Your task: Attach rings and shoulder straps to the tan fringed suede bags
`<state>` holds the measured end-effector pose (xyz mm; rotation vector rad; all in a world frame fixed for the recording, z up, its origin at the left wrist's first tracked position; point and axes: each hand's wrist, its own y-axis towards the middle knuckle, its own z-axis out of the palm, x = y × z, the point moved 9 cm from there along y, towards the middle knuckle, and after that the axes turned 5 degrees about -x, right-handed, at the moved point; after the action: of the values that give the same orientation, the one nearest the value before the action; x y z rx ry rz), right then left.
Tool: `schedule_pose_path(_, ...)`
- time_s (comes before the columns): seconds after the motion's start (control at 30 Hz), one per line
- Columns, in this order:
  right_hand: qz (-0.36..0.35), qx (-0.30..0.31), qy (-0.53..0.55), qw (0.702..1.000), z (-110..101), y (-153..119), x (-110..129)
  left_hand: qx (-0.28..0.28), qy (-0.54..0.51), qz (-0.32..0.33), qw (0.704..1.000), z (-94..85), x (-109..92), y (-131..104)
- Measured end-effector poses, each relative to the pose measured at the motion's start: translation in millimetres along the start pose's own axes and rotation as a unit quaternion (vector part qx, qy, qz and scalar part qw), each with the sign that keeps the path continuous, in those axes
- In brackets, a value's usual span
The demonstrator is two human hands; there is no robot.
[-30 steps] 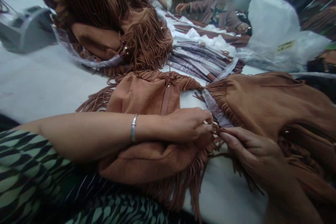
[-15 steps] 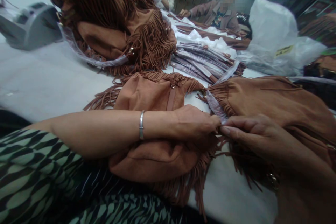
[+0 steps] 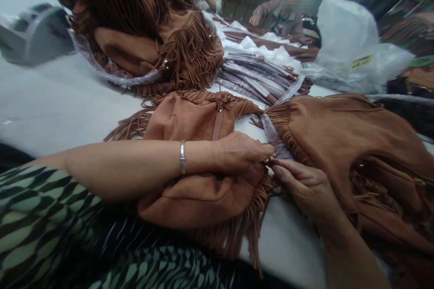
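A tan suede bag (image 3: pixel 203 210) with fringe along its edges lies in front of me. Over it reaches my left hand (image 3: pixel 242 151), its fingers closed at the bag's right end, where a small gold-coloured metal fitting (image 3: pixel 271 158) shows by the fingertips. Thumb and fingers of my right hand (image 3: pixel 305 185) are pinched together right beside that fitting; the small piece between them is mostly hidden. Just beyond both hands lies a plastic-wrapped strap (image 3: pixel 276 137). To the right rests a second brown suede bag (image 3: pixel 325 122) with fringe.
A pile of fringed brown bags (image 3: pixel 132 49) stands at the back left, beside a grey tape dispenser-like object (image 3: pixel 37 36). Plastic-wrapped straps (image 3: pixel 261 74) lie behind the bag. A clear plastic bag (image 3: pixel 349 36) stands further right. Two people work across the white table (image 3: pixel 84 108).
My right hand has moved left and a little down, still pinching at the bag's end. My left hand has shifted slightly left. The right-hand bag's opening now shows more.
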<state>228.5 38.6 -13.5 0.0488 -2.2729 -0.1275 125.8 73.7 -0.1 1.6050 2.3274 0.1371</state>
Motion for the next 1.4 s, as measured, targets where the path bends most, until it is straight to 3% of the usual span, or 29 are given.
schedule_pose_path(0.23,-0.131,0.054,-0.197,0.970,-5.4,3.1,45.6,-0.021,0.063,0.070,0.995,-6.9,-14.2,-1.5)
schedule_pose_path(0.33,-0.140,0.012,-0.200,0.970,-1.9,-0.3,33.3,-0.024,0.104,0.081,0.991,-8.4,-16.1,-3.9)
schedule_pose_path(0.5,-0.140,-0.064,-0.177,0.972,7.0,-15.8,11.3,-0.022,0.085,0.104,0.991,-4.8,-19.4,-4.1)
schedule_pose_path(0.63,-0.090,-0.045,-0.190,0.977,1.1,-14.5,21.6,-0.028,0.004,0.018,0.999,-9.6,-9.6,0.8)
schedule_pose_path(0.73,-0.027,0.032,-0.161,0.986,-4.0,-4.5,29.8,-0.040,-0.111,-0.080,0.990,-15.9,-0.5,-1.4)
schedule_pose_path(0.83,0.062,0.103,-0.051,0.991,-5.1,4.5,28.0,-0.010,-0.177,-0.137,0.974,-12.6,-0.8,-7.5)
schedule_pose_path(1.0,0.157,0.151,0.059,0.974,-0.8,13.0,19.0,0.001,-0.147,-0.142,0.979,-11.1,-7.3,-9.9)
schedule_pose_path(1.1,0.177,0.164,0.061,0.968,-0.8,15.9,16.0,-0.016,-0.083,-0.130,0.988,-16.8,-6.7,-6.9)
schedule_pose_path(1.27,0.205,0.184,0.068,0.959,-1.9,18.2,19.7,-0.034,-0.090,-0.089,0.991,-29.0,-12.6,-3.8)
schedule_pose_path(1.4,0.197,0.201,0.086,0.956,-0.1,19.1,29.0,-0.042,-0.062,-0.118,0.990,-32.6,-9.7,-4.9)
